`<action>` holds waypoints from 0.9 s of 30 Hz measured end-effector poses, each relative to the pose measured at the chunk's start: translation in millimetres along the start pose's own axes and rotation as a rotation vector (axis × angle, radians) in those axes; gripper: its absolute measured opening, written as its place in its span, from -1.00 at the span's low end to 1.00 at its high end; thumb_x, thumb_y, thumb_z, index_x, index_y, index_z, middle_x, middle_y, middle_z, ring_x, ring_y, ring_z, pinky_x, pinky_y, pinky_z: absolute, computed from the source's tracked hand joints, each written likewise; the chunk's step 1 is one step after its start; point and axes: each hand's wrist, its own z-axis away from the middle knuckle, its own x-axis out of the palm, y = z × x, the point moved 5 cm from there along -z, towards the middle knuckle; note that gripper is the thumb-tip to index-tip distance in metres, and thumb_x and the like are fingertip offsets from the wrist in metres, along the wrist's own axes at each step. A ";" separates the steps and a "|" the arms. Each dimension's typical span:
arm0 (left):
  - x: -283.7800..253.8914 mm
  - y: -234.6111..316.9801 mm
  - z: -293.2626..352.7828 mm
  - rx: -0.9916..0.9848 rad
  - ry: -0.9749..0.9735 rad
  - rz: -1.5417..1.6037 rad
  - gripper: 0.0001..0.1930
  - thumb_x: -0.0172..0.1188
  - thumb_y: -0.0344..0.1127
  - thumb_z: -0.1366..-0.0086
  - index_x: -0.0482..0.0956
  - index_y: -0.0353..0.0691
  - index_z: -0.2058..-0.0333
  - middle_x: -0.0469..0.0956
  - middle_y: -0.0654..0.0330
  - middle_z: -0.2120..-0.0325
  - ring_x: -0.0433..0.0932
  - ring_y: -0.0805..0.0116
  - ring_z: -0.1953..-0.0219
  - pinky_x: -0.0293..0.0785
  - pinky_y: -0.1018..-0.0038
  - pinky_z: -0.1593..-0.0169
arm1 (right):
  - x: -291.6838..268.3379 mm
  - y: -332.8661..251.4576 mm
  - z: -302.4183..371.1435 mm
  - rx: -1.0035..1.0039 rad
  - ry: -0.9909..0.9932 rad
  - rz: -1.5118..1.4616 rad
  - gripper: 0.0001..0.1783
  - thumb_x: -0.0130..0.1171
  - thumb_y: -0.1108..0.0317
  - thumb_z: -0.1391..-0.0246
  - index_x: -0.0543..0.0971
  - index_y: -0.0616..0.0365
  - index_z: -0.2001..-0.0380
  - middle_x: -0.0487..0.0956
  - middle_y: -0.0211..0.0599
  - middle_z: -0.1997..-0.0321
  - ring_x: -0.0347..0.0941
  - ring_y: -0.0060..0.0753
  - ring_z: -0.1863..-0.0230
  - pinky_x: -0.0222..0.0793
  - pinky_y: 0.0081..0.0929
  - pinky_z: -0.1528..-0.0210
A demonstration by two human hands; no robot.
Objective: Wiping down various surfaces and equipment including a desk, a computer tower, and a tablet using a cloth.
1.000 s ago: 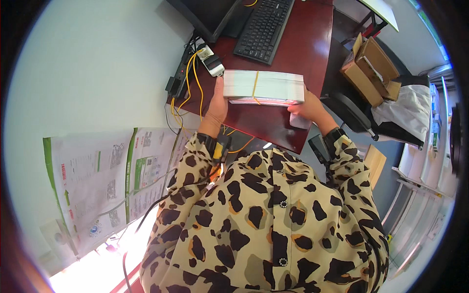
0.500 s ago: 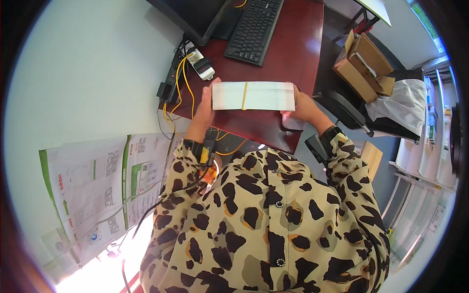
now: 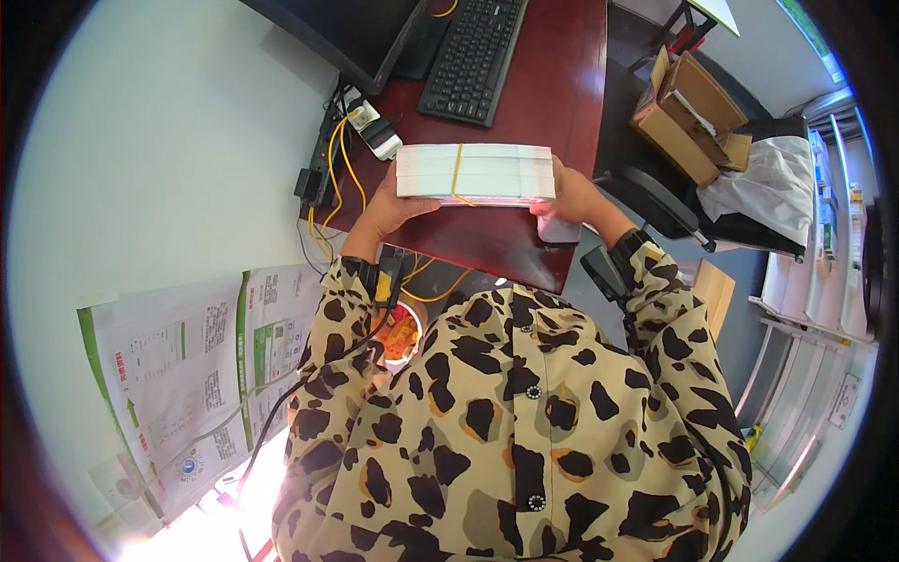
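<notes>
From the view's centre, a dark-red desk (image 3: 567,103) fills twelve o'clock. At two, a black chair (image 3: 651,204) bears an open cardboard box (image 3: 670,150); a black monitor (image 3: 342,33) stands near eleven, a keyboard (image 3: 471,70) at twelve. Nearer, also at twelve, a white paper stack (image 3: 510,170) is over the desk, the left hand (image 3: 389,210) gripping its nine-o'clock end, the right hand (image 3: 573,199) its three-o'clock end. A yellow band (image 3: 457,169) wraps it.

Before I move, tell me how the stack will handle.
The stack is probably heavy for its size, looking like tightly packed paper. Its ends may fan or slip, since only one yellow band shows, near the middle.
</notes>
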 end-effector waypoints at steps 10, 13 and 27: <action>18.4 -5.3 -12.5 -0.306 -0.045 0.202 -0.36 0.32 -0.05 -0.06 0.39 -0.40 0.01 0.54 0.10 0.18 0.52 0.36 0.15 0.40 0.48 0.05 | -4.4 0.6 28.8 0.400 -0.429 -0.607 -0.22 0.40 0.08 0.25 0.44 0.44 0.02 0.54 -0.05 0.09 0.48 -0.30 0.13 0.36 -0.50 0.08; 23.2 -23.4 -16.1 -0.496 -0.006 0.191 -0.31 0.27 0.08 -0.09 0.40 -0.47 0.04 0.55 0.06 0.22 0.55 0.37 0.23 0.44 0.48 0.15 | 19.2 13.8 44.1 0.556 -0.458 -0.793 -0.21 0.34 -0.02 0.17 0.44 0.46 0.02 0.54 -0.02 0.09 0.51 -0.30 0.19 0.43 -0.53 0.18; 18.9 -9.7 -34.1 -0.544 -0.063 -0.295 -0.36 0.26 0.12 -0.05 0.55 -0.51 0.27 0.59 -0.03 0.38 0.58 0.28 0.40 0.47 0.44 0.32 | 4.1 20.5 71.7 0.413 -0.423 -0.170 -0.41 0.25 -0.07 0.11 0.57 0.31 0.25 0.53 -0.26 0.43 0.40 -0.46 0.42 0.31 -0.51 0.38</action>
